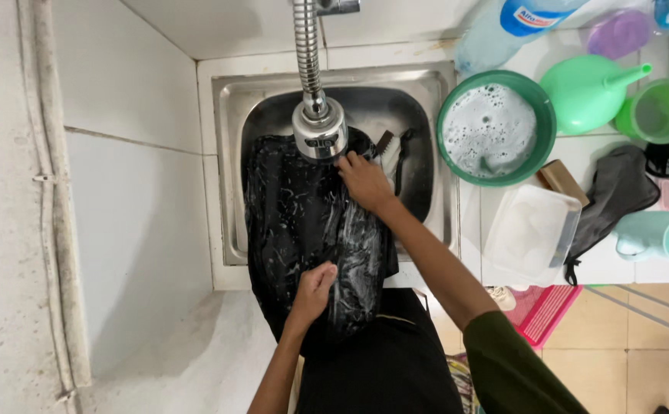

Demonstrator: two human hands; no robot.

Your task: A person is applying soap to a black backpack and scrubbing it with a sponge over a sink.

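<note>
Your right hand (365, 180) lies palm-down on the far end of the black garment (304, 230), fingers spread and pressing the cloth just below the faucet head (320, 130); it pins more than it grips. Your left hand (315, 287) is clenched on a fold of the same garment at the near edge, where the cloth hangs over the front rim of the sink (223, 153) toward your body. Garment: wet, streaked with white suds, stretched lengthwise between the two hands, most of it inside the steel basin. A small brush (390, 149) with pale bristles rests in the basin just beside the right hand, not touching it as far as can be seen. Whether water runs from the faucet cannot be told. Judged step: hand-scrubbing the soaped cloth, mid-wash, rinse not begun. The next move seems to call for holding the near fold firm while the far hand works the cloth, keeping the hanging end from sliding off the rim. On the counter to the right: green basin of soapy water (495, 130), green funnel (584, 88), clear plastic box (530, 230), dark cloth (618, 192), teal cup (668, 236).
</note>
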